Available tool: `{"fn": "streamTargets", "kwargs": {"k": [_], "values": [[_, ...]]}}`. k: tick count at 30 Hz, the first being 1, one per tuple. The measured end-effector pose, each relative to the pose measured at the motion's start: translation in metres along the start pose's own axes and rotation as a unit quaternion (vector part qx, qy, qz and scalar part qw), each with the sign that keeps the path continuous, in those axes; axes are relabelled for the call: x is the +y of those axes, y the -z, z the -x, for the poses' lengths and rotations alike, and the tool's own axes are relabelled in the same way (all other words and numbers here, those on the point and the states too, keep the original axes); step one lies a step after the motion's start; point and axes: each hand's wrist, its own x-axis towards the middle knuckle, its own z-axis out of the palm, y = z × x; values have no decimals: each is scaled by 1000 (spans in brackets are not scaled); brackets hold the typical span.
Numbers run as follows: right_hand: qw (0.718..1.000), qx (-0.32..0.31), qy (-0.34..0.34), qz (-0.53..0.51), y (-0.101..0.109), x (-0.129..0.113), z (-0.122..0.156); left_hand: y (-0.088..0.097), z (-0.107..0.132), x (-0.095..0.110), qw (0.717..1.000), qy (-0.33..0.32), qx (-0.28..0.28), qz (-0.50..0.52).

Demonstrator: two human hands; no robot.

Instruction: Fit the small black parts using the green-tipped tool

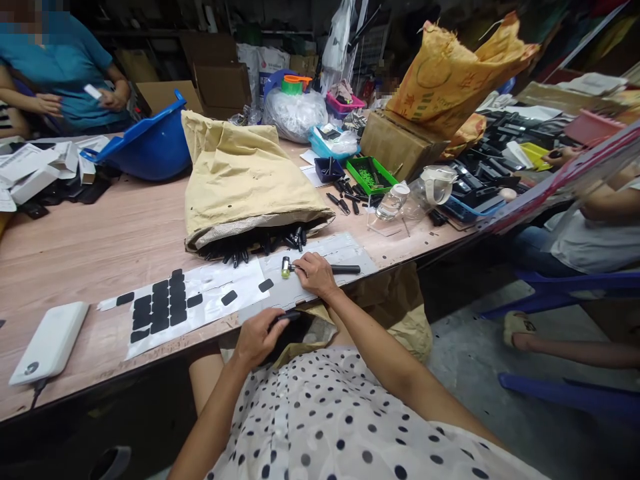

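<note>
My right hand (316,273) is closed around a small hammer near its head, on the grey board (350,250) at the table edge. The hammer's yellowish striking face (285,272) points left, and its black handle (346,269) sticks out to the right. Lower down, my left hand (257,337) grips a dark black plastic piece (289,315) above the open mouth of a brown sack (310,337) on my lap. To the left, black rounded pads (160,303) lie in rows on a white sheet (203,323), with a few loose ones (229,298) nearer the hammer.
A large tan sack (240,173) spills black parts (240,257) behind the board. A white power bank (50,343) with a cable lies left. Blue basin (150,147), green tray (371,175) and cardboard box (395,143) stand behind. Other people sit at left and right.
</note>
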Motion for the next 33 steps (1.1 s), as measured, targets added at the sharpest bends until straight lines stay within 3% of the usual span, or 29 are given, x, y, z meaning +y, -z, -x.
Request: {"fn": "streamTargets", "kwargs": {"k": [3, 6, 8, 10, 12, 15, 18, 20, 25, 30, 33], "values": [[1000, -5, -4, -2, 0, 0, -1, -16, 23, 4, 994, 69, -73, -49], [1000, -3, -5, -3, -1, 0, -1, -23, 30, 4, 968, 173, -146, -107], [1000, 1, -1, -3, -1, 0, -1, -21, 26, 6, 957, 196, -184, -112], [1000, 5, 4, -1, -2, 0, 0, -16, 17, 11, 962, 180, -191, -73], [1000, 7, 4, 3, -3, 0, 0, -8, -1, 15, 977, 152, -145, -21], [1000, 8, 1, 7, -4, -2, 0, 5, -46, 15, 990, 139, 11, -1], [1000, 7, 1, 8, -4, -3, -1, 15, -101, 3, 975, 154, 150, -60], [1000, 6, 2, 10, -4, -4, -1, 19, -133, -7, 960, 176, 192, -104], [1000, -1, 6, 11, -3, -5, -2, 20, -175, -21, 937, 245, 177, -177], [1000, -4, 3, 9, -3, -6, -2, 17, -185, -16, 933, 268, 135, -201], [1000, -3, 4, 7, -3, -6, -2, 22, -183, -12, 939, 249, 151, -181]]}}
